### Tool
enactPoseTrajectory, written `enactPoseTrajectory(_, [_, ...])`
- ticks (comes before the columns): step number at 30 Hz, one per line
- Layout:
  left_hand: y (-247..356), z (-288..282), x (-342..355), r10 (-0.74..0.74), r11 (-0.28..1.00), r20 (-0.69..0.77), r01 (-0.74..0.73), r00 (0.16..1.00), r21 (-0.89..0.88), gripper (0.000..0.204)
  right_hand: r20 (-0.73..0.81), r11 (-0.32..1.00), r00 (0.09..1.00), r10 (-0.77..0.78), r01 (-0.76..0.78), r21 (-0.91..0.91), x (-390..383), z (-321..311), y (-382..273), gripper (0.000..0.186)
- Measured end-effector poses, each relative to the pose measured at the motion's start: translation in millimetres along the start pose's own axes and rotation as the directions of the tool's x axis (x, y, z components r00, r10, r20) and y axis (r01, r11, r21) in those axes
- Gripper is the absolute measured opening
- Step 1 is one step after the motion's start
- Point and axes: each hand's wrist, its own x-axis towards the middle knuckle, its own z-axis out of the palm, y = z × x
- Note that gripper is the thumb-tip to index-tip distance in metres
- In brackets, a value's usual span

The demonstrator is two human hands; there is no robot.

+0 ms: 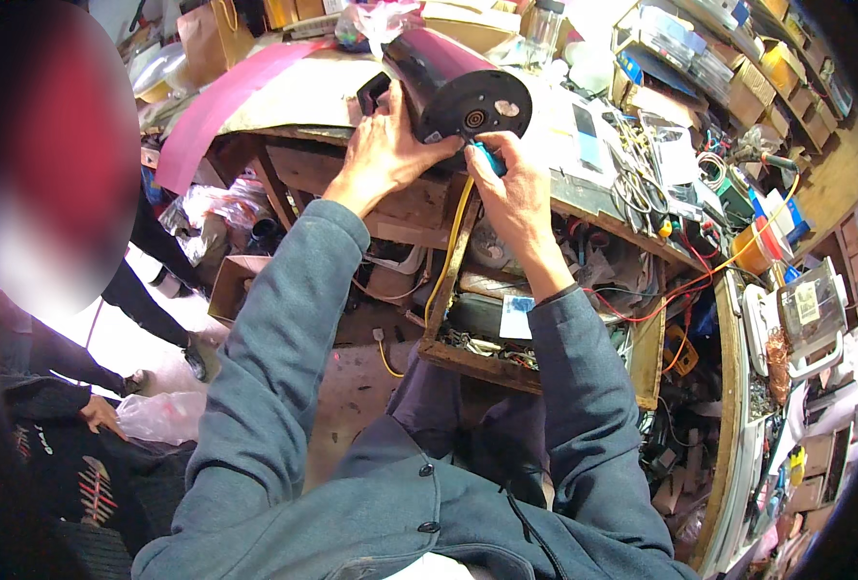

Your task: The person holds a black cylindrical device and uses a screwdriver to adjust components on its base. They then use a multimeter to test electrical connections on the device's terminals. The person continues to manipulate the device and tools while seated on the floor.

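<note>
A dark, glossy electric kettle [424,63] lies on its side on the workbench, its round black base [499,113] facing me. A ringed connector [474,119] sits in the middle of that base, and a pale sticker is beside it. My left hand [390,153] grips the kettle's side below the black handle [374,92], its thumb stretched along the lower rim. My right hand [518,188] is closed on a small blue-handled tool [488,158] against the base's lower edge. Fingers hide most of this tool, so its exact kind does not show.
Cables [637,188] and papers crowd the bench's right side. Below is an open wooden drawer [482,365] full of parts. A yellow cord [445,261] hangs by the drawer. People stand at left, near a cardboard box [236,288]. Shelves [738,87] with boxes rise at right.
</note>
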Motion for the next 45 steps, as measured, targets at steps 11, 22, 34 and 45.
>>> enactPoseTrajectory(11, [-2,3,2,0.032,0.998,-0.018,-0.031,0.999,0.061,0.130,0.028,0.999,0.999,-0.036,0.036,-0.021,2,-5,0,0.025])
enactPoseTrajectory(22, [-6,8,8,-0.015,0.994,-0.002,0.015,1.000,-0.105,0.133,-0.037,0.974,0.994,-0.101,0.091,-0.209,10,11,-3,0.030])
enactPoseTrajectory(34, [8,22,-3,0.004,0.998,-0.146,-0.012,0.989,-0.055,0.129,0.155,0.997,0.987,-0.045,0.054,-0.057,30,-14,4,0.009])
enactPoseTrajectory(45, [17,24,-4,-0.033,0.999,-0.186,0.038,0.982,0.022,0.124,-0.128,0.975,0.981,-0.145,0.120,-0.189,21,0,2,0.028])
